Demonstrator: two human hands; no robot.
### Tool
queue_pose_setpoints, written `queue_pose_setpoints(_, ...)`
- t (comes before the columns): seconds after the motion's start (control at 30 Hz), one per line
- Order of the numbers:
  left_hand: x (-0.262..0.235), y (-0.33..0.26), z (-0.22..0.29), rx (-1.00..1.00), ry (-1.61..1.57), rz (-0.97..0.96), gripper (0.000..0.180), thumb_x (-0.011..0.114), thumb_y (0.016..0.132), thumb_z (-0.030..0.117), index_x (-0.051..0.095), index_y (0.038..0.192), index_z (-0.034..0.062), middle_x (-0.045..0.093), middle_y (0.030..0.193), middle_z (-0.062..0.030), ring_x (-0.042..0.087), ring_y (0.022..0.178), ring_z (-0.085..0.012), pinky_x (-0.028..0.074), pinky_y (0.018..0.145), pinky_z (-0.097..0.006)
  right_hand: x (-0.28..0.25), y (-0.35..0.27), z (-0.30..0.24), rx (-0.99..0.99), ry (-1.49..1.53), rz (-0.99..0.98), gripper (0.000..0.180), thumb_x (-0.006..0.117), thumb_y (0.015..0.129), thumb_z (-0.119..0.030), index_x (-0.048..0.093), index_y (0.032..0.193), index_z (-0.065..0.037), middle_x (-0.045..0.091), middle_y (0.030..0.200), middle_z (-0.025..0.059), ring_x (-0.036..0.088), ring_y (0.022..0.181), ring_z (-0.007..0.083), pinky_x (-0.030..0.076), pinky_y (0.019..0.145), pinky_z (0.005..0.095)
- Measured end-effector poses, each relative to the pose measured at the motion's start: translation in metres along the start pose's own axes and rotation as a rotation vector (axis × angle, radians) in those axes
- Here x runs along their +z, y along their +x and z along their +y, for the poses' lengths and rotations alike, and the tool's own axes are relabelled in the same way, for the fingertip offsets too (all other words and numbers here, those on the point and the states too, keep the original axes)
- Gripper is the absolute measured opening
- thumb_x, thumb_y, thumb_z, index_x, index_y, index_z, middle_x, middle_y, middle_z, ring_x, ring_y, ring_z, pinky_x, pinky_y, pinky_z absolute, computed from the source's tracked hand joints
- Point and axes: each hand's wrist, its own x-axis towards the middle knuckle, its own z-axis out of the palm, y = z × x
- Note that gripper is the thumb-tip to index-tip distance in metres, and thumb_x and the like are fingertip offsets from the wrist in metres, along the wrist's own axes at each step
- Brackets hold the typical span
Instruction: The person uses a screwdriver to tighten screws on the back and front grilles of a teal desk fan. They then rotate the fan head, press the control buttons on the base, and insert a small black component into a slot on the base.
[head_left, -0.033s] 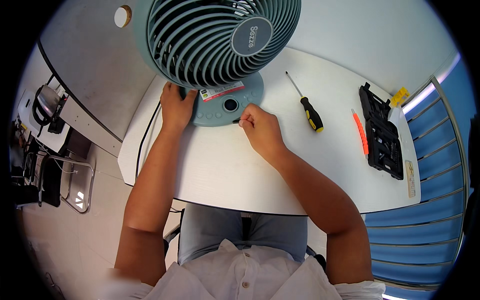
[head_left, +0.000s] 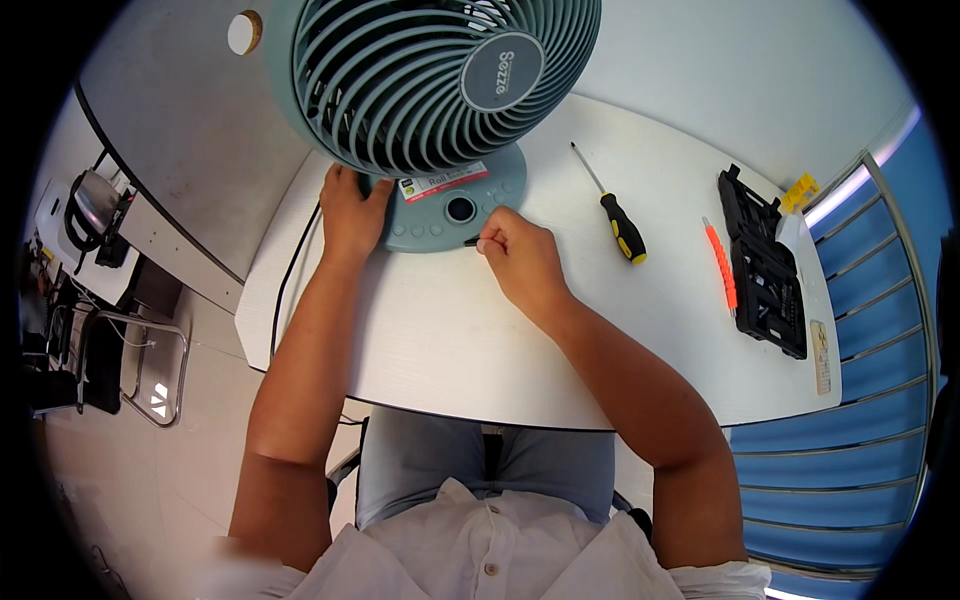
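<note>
A grey-green desk fan (head_left: 430,80) with a round slatted grille stands at the far side of the white table. Its base (head_left: 425,220) carries several round buttons, a dark round display (head_left: 461,209) and a red-and-white label (head_left: 445,180). My left hand (head_left: 352,215) grips the left side of the base, thumb at its edge; some fingertips are hidden under the fan head. At the near right edge of the base, my right hand (head_left: 518,255) is closed in a pinch. A small dark piece (head_left: 471,241) sticks out from its fingertips against the base; its kind is unclear.
A black-and-yellow screwdriver (head_left: 623,228) lies right of the fan. Farther right are an orange flexible shaft (head_left: 720,268) and an opened black tool case (head_left: 765,270). A black cable (head_left: 290,280) runs down the table's left side. Metal railing (head_left: 880,355) stands beyond the right edge.
</note>
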Motion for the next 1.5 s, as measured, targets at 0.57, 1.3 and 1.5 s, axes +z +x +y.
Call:
queue_pose_setpoints(0.57,-0.001,0.001,-0.001,0.028,0.036,0.001,0.04,0.065,0.083,0.02,0.058,0.116,-0.0007,0.055,0.12,-0.0228,0.054,0.11,-0.04,0.042,0.096,-0.045,-0.001,0.0,0.01,-0.153,-0.042,0.028,0.011,0.056,0.081,0.005,0.057,0.087,-0.004,0.062,0.073,0.0114,0.06,0.068,0.0276,0.047,0.062,0.0361)
queue_pose_setpoints(1.3,0.004,0.009,-0.029,-0.003,-0.039,-0.059,0.041,0.064,0.087,0.021,0.056,0.121,-0.0007,0.053,0.123,-0.0213,0.052,0.114,-0.0379,0.039,0.1,-0.043,0.006,0.0,0.014,-0.159,-0.12,0.07,0.009,0.056,0.083,0.002,0.058,0.089,-0.005,0.065,0.077,0.0113,0.062,0.072,0.0283,0.048,0.064,0.0374)
queue_pose_setpoints(1.5,0.004,0.009,-0.027,0.03,-0.035,-0.053,0.041,0.063,0.087,0.021,0.056,0.121,-0.0014,0.054,0.122,-0.0219,0.053,0.114,-0.0384,0.038,0.1,-0.043,0.003,0.0,0.013,-0.164,-0.095,0.044,0.01,0.056,0.084,0.002,0.057,0.09,-0.005,0.064,0.078,0.0115,0.062,0.072,0.028,0.048,0.064,0.037)
